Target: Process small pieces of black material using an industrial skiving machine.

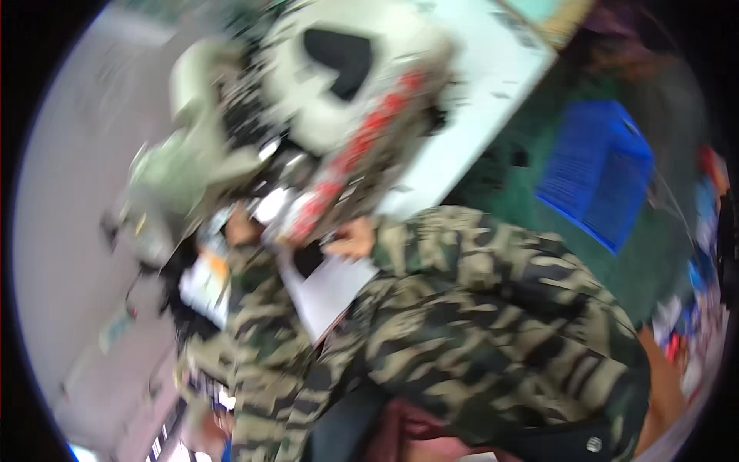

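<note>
A sewing machine [358,150], pale with a red-marked arm, slants across the middle of the view, blurred by motion. My left hand [242,227] is at the near left end of its arm, by shiny metal parts. Its fingers are too smeared to read. On the other side of that end is my right hand [352,239], fingers bent together at the edge of a dark, cloth-like piece [309,258]. The dark piece lies on or beside a white surface [331,292] near my body. Whatever lies under the machine's end is hidden.
The white tabletop [493,100] stretches back to the right. A blue bin [596,169] stands on the green floor [493,181]. Another pale machine-like body [173,173] is at the left. Colourful items [685,323] are heaped at the far right.
</note>
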Available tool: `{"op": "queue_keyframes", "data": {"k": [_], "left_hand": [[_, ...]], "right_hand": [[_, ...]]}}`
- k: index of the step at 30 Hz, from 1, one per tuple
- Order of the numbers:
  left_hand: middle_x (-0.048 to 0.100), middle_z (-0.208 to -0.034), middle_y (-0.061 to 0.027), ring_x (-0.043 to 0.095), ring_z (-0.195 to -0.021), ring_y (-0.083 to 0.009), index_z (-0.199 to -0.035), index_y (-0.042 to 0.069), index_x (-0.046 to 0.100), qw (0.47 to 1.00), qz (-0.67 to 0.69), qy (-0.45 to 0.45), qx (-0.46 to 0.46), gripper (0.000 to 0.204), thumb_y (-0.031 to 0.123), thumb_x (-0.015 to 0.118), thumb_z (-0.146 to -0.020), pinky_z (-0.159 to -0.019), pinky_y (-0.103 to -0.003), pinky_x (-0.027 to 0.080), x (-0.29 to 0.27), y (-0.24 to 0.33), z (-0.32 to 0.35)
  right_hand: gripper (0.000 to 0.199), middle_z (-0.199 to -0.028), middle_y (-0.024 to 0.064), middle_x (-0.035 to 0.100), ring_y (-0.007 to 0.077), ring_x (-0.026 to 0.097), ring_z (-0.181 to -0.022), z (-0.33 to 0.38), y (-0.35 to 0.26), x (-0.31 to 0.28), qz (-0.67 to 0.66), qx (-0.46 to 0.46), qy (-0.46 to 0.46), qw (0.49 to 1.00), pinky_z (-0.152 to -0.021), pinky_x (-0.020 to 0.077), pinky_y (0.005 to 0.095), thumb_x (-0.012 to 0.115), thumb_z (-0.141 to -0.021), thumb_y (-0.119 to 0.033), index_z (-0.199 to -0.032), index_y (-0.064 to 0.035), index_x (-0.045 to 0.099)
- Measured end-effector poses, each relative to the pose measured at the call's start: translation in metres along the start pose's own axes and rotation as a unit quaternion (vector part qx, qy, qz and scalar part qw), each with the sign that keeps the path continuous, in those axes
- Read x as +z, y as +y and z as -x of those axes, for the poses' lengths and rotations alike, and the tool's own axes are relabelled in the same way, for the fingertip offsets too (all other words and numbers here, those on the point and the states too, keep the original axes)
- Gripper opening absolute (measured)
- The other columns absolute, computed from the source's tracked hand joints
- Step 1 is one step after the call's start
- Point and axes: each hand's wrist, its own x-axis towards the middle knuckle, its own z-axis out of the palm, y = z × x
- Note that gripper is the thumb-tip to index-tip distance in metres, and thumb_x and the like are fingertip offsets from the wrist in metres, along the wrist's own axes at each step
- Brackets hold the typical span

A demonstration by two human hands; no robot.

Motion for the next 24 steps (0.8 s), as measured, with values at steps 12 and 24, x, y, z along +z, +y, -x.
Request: {"op": "queue_keyframes", "data": {"k": [12,24], "left_hand": [[0.059,-0.075,-0.0184,0.061,-0.054,-0.0279,-0.093,-0.005,0.049,0.727,0.635,0.068,-0.252,0.035,0.028,0.036,-0.092,-0.040,-0.033,0.048,-0.081,0.115,0.010],[0.061,-0.090,-0.0183,0.064,-0.070,-0.0261,-0.107,-0.006,0.051,0.701,0.662,0.029,-0.264,0.025,0.011,0.043,-0.090,-0.055,-0.030,0.052,-0.083,0.103,0.014]], "right_hand": [[0.031,-0.082,0.0103,0.061,0.0163,0.062,-0.068,0.010,-0.018,0.009,0.002,0.055,0.033,0.998,-0.053,0.0488,0.0254,0.064,-0.082,-0.022,-0.098,0.0036,0.057],[0.034,-0.076,0.0099,0.061,0.0135,0.060,-0.061,0.012,-0.024,0.013,-0.027,0.049,0.049,0.997,-0.049,0.0455,0.0228,0.066,-0.080,-0.026,-0.090,0.0049,0.056]]}}
